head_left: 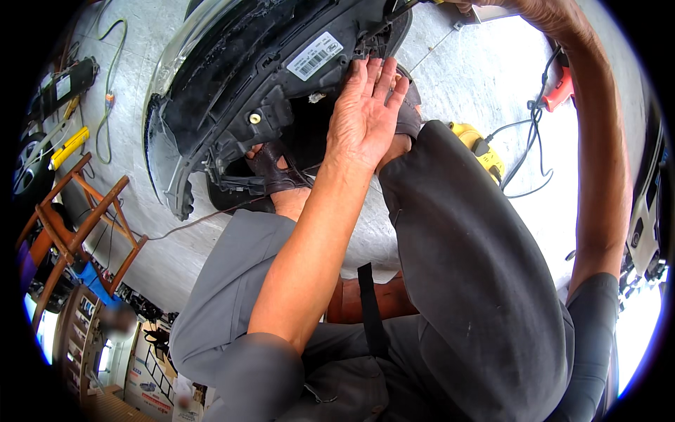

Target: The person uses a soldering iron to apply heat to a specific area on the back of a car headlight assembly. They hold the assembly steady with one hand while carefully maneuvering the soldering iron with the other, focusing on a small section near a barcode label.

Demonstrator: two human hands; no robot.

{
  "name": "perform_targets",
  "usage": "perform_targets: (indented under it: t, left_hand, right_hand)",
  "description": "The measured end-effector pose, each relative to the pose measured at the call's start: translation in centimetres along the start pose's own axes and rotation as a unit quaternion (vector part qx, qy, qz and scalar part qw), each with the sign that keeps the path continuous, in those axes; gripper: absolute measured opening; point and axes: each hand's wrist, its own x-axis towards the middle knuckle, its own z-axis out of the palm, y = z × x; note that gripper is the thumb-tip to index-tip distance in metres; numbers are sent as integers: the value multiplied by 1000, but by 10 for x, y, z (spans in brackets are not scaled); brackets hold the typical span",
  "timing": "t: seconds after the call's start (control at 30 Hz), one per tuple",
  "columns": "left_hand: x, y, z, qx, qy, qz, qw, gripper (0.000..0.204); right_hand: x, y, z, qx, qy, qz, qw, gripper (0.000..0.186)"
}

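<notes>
Headlight [267, 98], long axis lower left to upper right, lies just up-left of nearer left hand [362, 126], grip unclenched; right hand [527, 5], top edge, grip can't tell.

right grip [524, 5]: top-cropped | lamp housing [264, 81]: top-cropped | left sleeve [260, 376]: blurred

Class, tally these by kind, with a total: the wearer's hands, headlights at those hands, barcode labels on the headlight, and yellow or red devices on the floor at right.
Hands: 2 (left hand; right hand, partly cut off)
Headlight: 1
Barcode label: 1
Yellow device: 1
Red device: 1
Total: 6
</notes>
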Motion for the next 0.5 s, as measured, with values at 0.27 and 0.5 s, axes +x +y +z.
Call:
perform_targets:
  t: [0.27,0.5]
  left_hand:
    - [0,0,-1,1,3,0,1000,27]
    - [0,0,0,4,3,1,1000,28]
  right_hand:
    - [8,12,-3,24,6,16,1000,28]
    - [9,16,-7,50,-17,-3,999,29]
